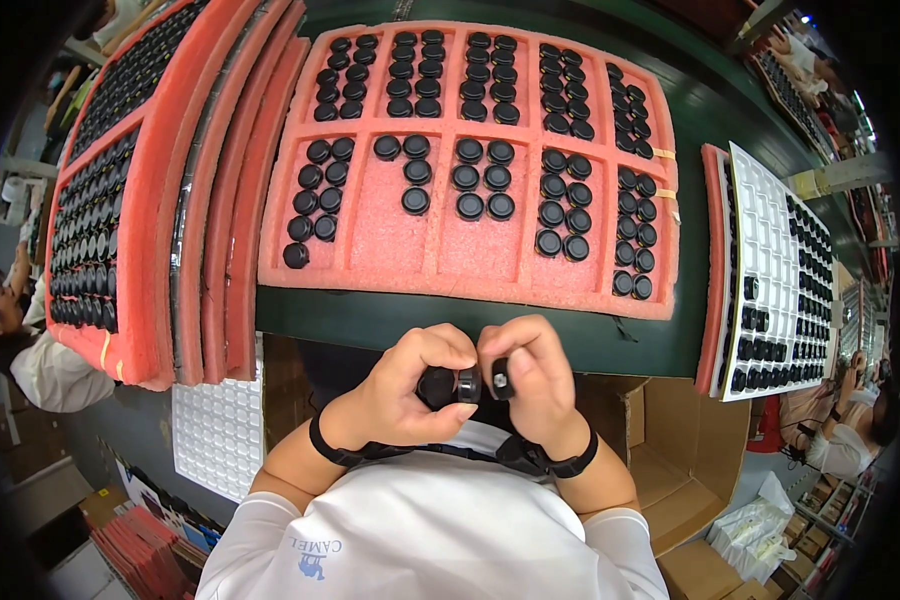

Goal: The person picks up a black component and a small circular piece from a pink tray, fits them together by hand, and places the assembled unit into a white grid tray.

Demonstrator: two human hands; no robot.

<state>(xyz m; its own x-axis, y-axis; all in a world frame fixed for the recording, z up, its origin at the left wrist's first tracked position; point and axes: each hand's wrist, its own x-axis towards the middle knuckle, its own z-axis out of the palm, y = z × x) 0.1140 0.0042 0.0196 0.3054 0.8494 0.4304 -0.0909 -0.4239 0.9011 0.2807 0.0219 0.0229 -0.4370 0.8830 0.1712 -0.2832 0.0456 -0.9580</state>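
In front of my chest, my left hand (407, 388) is closed around a black lens-like cylinder (436, 388), its shiny end facing right. Just beside it, the fingers of my right hand (536, 386) pinch a small black cap-like piece (501, 380) with a light spot on it. A small gap separates the two pieces. Beyond my hands lies a pink foam tray (390, 245), divided into compartments that hold rows of similar black cylinders (468, 178). Some compartments in its near row are only partly filled.
Tall pink foam trays (220, 190) packed with black parts stand at the left. On the right, a white moulded tray (770, 230) is partly filled with black pieces. The dark green table (370, 312) ends before me; a cardboard box (685, 460) sits below right. Other people work both sides.
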